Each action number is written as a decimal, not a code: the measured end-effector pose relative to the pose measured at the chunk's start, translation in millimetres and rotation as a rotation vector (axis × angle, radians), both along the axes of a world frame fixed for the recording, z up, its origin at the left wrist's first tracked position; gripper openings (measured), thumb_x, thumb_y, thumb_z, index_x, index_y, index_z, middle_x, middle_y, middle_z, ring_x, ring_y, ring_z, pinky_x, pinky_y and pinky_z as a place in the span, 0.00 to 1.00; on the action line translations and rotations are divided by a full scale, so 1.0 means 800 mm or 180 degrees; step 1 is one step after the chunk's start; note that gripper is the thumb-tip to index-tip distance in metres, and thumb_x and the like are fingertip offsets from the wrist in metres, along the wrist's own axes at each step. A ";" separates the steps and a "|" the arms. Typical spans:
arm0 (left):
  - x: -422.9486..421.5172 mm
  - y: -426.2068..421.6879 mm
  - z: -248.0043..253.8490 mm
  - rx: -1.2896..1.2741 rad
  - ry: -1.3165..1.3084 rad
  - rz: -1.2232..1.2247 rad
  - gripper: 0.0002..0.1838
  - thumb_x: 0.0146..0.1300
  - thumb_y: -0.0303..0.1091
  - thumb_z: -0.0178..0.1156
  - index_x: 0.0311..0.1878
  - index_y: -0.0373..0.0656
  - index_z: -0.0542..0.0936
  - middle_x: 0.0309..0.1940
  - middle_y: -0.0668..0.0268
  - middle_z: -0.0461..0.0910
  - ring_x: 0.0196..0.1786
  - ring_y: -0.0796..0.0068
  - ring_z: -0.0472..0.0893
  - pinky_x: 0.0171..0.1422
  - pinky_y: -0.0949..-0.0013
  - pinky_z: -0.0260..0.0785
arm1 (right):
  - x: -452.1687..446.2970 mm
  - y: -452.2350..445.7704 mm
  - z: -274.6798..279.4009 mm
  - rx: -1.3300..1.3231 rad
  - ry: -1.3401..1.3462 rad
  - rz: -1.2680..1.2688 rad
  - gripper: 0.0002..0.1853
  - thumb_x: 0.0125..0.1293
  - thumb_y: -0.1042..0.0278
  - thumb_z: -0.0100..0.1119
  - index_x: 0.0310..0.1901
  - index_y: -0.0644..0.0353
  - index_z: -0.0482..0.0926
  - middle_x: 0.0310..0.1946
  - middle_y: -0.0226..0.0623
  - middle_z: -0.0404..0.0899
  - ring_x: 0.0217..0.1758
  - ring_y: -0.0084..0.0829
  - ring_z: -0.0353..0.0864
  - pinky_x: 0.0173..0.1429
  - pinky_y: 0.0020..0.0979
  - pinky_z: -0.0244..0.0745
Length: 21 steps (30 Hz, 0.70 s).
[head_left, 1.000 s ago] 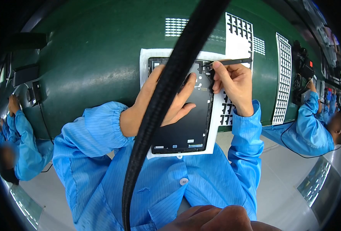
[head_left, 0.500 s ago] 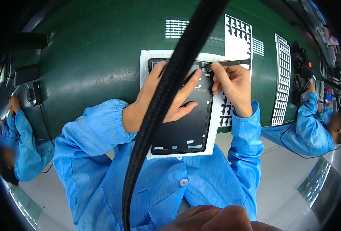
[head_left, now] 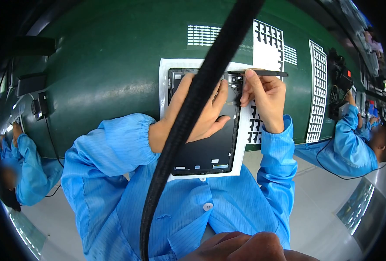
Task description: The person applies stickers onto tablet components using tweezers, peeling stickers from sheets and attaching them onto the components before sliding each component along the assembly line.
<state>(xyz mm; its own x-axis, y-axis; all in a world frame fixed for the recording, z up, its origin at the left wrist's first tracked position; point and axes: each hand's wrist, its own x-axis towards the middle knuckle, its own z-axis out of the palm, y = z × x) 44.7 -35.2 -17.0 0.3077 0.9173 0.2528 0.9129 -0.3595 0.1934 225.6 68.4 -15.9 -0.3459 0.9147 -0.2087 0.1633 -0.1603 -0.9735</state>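
A black tablet housing rests on a white pad at the front edge of the green table. My left hand lies over its upper half with fingers spread and thumb pointing right; a dark band across the view hides part of this hand. At the housing's top right corner, my right hand pinches slim black tweezers, their back end sticking out to the right. The tips are close to small parts in that corner, but I cannot see whether they hold anything.
Beyond the pad's right side lies a white sheet of black stickers, with a longer strip farther right. Small white labels lie behind the housing. The dark band crosses the view. Co-workers in blue sit on both sides.
My left hand has shifted slightly right and down, its fingers closer together over the housing. The tweezers lie flatter, their back end a little lower and farther right.
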 end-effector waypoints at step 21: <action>-0.007 0.004 -0.005 0.0141 -0.0030 -0.0060 0.40 0.52 0.60 0.70 0.61 0.38 0.79 0.53 0.53 0.73 0.53 0.54 0.71 0.56 0.55 0.68 | 0.013 0.006 0.003 -0.0052 0.0280 -0.0200 0.16 0.71 0.63 0.64 0.38 0.73 0.82 0.23 0.36 0.80 0.17 0.26 0.80 0.19 0.24 0.75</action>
<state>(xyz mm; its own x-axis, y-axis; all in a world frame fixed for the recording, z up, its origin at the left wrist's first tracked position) 38.8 -32.0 -20.8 0.3223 0.8992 0.2960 0.9041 -0.3851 0.1853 235.7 73.3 -13.2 -0.3056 0.9320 -0.1951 0.0665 -0.1835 -0.9808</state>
